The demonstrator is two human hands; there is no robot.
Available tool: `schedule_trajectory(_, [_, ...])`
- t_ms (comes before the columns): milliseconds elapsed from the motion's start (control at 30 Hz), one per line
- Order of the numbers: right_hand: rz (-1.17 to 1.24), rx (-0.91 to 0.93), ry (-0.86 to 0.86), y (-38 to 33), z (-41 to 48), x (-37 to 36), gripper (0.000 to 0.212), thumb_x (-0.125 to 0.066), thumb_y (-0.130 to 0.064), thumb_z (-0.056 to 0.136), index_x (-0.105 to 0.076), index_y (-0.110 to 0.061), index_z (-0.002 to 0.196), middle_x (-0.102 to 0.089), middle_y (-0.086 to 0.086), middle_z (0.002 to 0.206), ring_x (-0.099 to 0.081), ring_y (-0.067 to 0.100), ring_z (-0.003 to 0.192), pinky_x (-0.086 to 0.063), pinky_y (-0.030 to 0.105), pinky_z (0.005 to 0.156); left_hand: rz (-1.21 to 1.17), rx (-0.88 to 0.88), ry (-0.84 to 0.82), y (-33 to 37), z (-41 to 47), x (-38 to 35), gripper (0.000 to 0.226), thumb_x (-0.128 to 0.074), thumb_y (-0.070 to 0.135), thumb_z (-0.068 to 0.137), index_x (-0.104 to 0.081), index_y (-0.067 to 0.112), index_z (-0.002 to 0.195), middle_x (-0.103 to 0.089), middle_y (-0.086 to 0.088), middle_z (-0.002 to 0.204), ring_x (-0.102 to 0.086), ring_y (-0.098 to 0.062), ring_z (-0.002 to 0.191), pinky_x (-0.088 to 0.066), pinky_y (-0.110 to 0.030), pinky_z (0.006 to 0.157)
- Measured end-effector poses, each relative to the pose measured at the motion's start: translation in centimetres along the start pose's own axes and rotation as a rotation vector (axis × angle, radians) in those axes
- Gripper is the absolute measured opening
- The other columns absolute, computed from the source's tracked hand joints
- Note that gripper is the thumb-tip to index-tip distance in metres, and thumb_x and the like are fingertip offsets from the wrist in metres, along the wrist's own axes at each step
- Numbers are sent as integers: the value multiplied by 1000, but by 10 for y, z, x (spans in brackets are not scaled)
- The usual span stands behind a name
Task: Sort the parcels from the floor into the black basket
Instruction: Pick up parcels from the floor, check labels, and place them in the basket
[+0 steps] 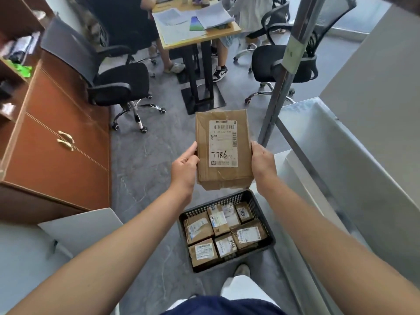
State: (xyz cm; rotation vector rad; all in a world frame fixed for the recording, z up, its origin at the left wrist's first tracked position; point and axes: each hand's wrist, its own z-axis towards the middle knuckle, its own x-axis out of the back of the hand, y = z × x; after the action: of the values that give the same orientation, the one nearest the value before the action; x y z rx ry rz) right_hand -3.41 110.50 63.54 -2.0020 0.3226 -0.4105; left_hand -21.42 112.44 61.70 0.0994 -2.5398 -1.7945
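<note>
Brown labelled parcel [223,151] held above black basket [261,243] of parcels.

Cardboard, paper labels and plastic mesh over a matt grey floor.

The flat parcel [223,151] is brown cardboard, creased and dull, with strips of glossy clear tape and a white paper label bearing black ink. The basket [261,210] is black plastic lattice, matt, and the small parcels [225,233] in it are the same brown card with white paper stickers. The floor [145,178] looks like smooth grey stone-patterned tile with a low sheen. The cabinet [56,133] shows reddish-brown wood-look panels, fairly smooth, with pale handles. The office chair [118,80] has black cloth padding and shiny chromed metal legs. The shelf [341,155] beside the basket is pale, brushed-looking metal.
</note>
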Motion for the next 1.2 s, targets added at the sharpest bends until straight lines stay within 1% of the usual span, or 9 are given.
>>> schedule_trajectory(233, [97,-117,-13,20,55,37,41,-40,-37,100,-72,-16,86,-73,-3,85,-64,11,77,-46,23,59,64,33,-17,-16,21,-48,47,-46,1,91,-62,29,125,-62,12,132,-56,-6,124,-43,-34,110])
schedule_trajectory(333, [118,-165,-2,28,67,44,39,-40,-36,101,-69,-19,81,-71,-6,79,-61,8,68,-42,21,52,82,47,-19,-21,28,-60,47,-46,0,92,-60,23,130,-62,11,132,-57,-7,123,-45,-34,109])
schedule_trajectory(600, [117,-221,81,61,82,45,41,-39,-43,99,-72,-19,93,-74,-6,86,-66,13,80,-52,32,70,117,100,-59,-32,59,-79,37,-44,10,98,-65,22,126,-69,5,123,-64,-6,113,-50,-24,93])
schedule_trajectory(700, [138,-263,158,79,85,42,40,-39,-38,99,-70,-14,92,-73,-3,85,-65,15,77,-50,31,68,147,146,-130,-41,74,-85,36,-42,11,100,-63,18,129,-69,4,121,-65,-6,111,-50,-21,88])
schedule_trajectory(800, [159,-287,245,93,84,39,37,-37,-32,101,-68,-12,92,-70,-3,84,-62,11,74,-48,27,62,180,203,-211,-54,95,-89,36,-42,9,100,-63,14,129,-68,2,122,-64,-8,113,-50,-23,92])
schedule_trajectory(967, [126,-424,372,135,83,18,37,-35,-37,96,-64,-21,78,-68,-9,79,-63,17,80,-48,35,73,232,272,-421,-81,131,-98,29,-43,16,101,-67,21,116,-71,6,114,-64,-7,112,-49,-24,96])
schedule_trajectory(1033, [174,-465,421,155,82,7,35,-37,-36,99,-64,-23,81,-67,-11,86,-64,12,85,-50,27,72,295,286,-512,-95,149,-101,29,-42,19,100,-68,21,114,-70,4,118,-63,-9,114,-48,-26,100])
schedule_trajectory(1100, [254,-484,464,174,80,-3,27,-39,-30,103,-60,-31,86,-61,-22,85,-57,-2,82,-43,15,64,381,285,-602,-108,165,-104,30,-43,21,100,-71,25,109,-71,4,118,-62,-11,115,-47,-28,100])
schedule_trajectory(1200, [343,-565,493,209,82,-26,27,-42,-25,103,-63,-37,92,-65,-25,92,-60,-1,90,-45,17,71,536,273,-728,-129,183,-110,31,-45,19,99,-72,27,111,-70,3,116,-63,-12,107,-52,-21,86])
